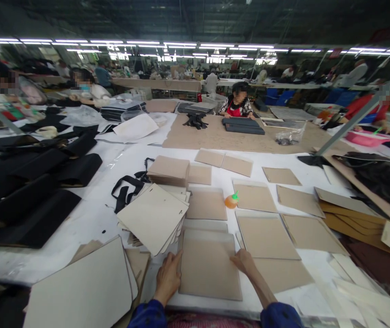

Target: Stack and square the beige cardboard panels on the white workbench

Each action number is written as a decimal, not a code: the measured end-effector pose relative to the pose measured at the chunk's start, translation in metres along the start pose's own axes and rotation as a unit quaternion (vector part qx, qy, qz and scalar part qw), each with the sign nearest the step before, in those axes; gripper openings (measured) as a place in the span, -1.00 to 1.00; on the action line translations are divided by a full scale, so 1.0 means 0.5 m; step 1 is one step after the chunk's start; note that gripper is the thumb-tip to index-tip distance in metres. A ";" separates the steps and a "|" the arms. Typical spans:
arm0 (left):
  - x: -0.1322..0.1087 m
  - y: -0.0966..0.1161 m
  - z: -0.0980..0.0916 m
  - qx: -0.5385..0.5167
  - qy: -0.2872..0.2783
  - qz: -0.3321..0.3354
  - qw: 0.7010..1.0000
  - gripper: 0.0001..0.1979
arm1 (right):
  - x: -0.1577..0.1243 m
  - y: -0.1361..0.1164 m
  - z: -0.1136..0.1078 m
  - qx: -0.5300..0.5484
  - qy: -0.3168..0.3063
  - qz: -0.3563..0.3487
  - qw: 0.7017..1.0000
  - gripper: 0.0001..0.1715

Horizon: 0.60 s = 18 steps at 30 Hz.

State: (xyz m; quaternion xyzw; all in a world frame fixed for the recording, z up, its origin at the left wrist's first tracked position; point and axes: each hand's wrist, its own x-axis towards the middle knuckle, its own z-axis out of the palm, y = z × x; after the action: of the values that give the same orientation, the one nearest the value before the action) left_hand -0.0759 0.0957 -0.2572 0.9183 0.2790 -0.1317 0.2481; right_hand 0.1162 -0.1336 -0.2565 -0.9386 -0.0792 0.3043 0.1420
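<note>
A tan rectangular board with a thin grey edge lies flat in front of me on the white table. My left hand grips its left edge, fingers curled against the side. At the opposite edge, my right hand pinches the board near its upper right part. Just beyond it lies another tan board, with a small bottle of orange liquid with a green nozzle at its right. Beside my right hand, a further tan board overlaps others.
Left of the boards stand a stack of pale punched panels, a tan board stack and large pale sheets. Black pieces cover the far left. Brown sheets lie right. A co-worker sits across the table.
</note>
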 end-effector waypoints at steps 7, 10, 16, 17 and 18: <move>-0.001 0.002 0.000 0.000 -0.002 -0.001 1.000 -0.27 | 0.003 0.000 -0.001 -0.009 -0.005 0.002 1.000 -0.81; 0.001 0.003 -0.003 0.007 -0.008 -0.004 1.000 -0.27 | 0.003 -0.001 -0.003 -0.012 -0.005 0.004 1.000 -0.82; 0.009 -0.002 -0.021 -0.038 -0.050 -0.021 0.998 -0.27 | 0.005 -0.001 -0.006 -0.013 -0.014 0.005 1.000 -0.82; 0.010 -0.004 -0.026 -0.050 -0.060 -0.022 0.997 -0.28 | 0.005 -0.001 -0.006 -0.012 -0.016 0.005 1.000 -0.81; 0.011 -0.004 -0.031 -0.057 -0.068 -0.022 0.996 -0.31 | 0.004 0.000 -0.006 -0.010 -0.018 0.005 1.000 -0.80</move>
State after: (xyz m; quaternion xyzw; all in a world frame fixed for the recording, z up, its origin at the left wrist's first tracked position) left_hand -0.0711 0.1076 -0.2470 0.8852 0.2888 -0.1833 0.3152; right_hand 0.1197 -0.1337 -0.2550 -0.9347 -0.0801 0.3211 0.1300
